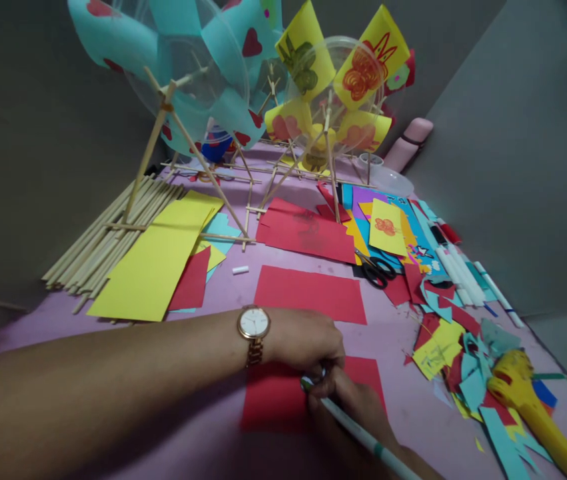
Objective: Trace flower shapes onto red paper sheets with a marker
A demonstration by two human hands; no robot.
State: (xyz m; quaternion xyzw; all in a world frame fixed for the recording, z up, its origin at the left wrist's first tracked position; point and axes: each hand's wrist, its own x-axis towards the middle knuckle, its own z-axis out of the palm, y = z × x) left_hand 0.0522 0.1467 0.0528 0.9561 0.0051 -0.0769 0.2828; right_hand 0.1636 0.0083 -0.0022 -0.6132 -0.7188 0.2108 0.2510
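My left hand (303,339), with a gold watch (254,323) on its wrist, reaches across above a red paper sheet (276,399). Its fingers are curled down and meet the fingertips of my right hand (350,407). A small dark and green thing shows between the two hands, too hidden to name surely. A white marker with a green band (358,432) lies in my right hand and slants down to the lower right. A second red sheet (308,293) lies flat just beyond my left hand.
Pinwheels on stick stands, one blue (230,53) and one yellow (313,73), rise at the back. Yellow sheets (156,260) and wooden sticks (113,227) lie left. Black scissors (378,270), paper scraps (473,367), markers (463,273) and a yellow glue gun (533,400) lie right.
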